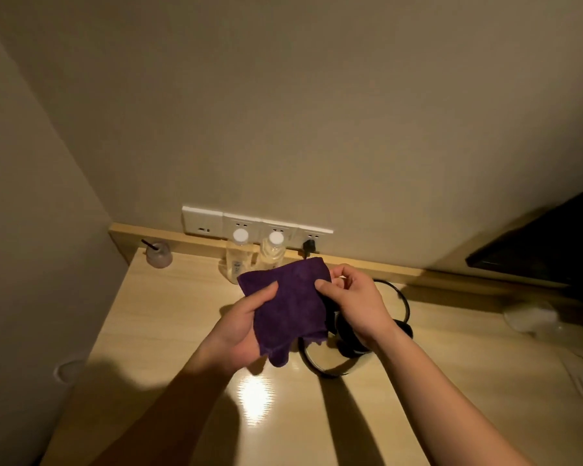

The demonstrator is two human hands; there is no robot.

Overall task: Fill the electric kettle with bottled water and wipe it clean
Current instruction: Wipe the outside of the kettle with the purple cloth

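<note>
A folded purple cloth is held up over the wooden desk between both hands. My left hand grips its left edge with the thumb on top. My right hand pinches its right edge between thumb and fingers. Below and behind the cloth and my right hand stands the electric kettle, mostly hidden; only its black handle and part of its round rim show. Two clear water bottles with white caps, the left bottle and the right bottle, stand at the back of the desk against the ledge.
A row of wall sockets runs above the ledge, with a black plug in the right one and a black cord looping on the desk. A small glass jar stands back left. A dark screen and a pale object are at right.
</note>
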